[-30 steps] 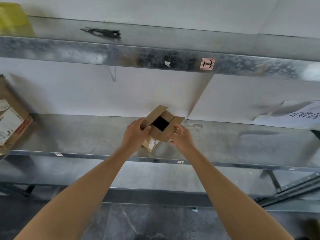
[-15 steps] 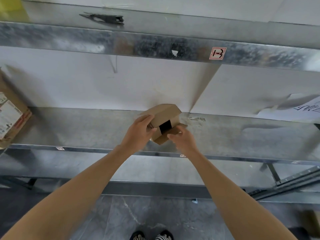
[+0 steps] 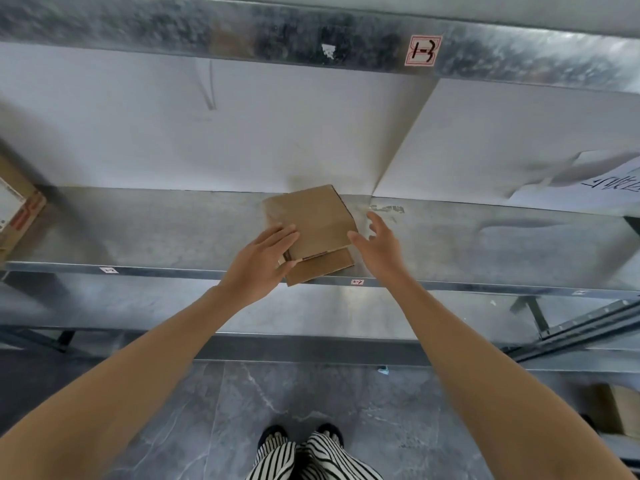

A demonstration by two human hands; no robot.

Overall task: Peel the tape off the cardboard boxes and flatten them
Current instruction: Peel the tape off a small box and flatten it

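Observation:
A small brown cardboard box (image 3: 313,223) lies flattened on the metal shelf (image 3: 173,230), one flap reaching the shelf's front edge. My left hand (image 3: 263,263) rests with spread fingers on the box's near left corner. Just right of the box my right hand (image 3: 379,242) hovers with fingers apart and holds nothing. No tape shows on the box's upper face.
Another cardboard box with a printed label (image 3: 15,209) sits at the shelf's far left. A white paper sheet with writing (image 3: 595,181) leans at the right. An upper shelf beam with a "1-3" sticker (image 3: 423,50) runs overhead. A cardboard box (image 3: 616,410) stands on the floor, lower right.
The box was held open in both hands above the shelf; now it lies flat on the shelf. My right hand has let go and my left hand rests on top.

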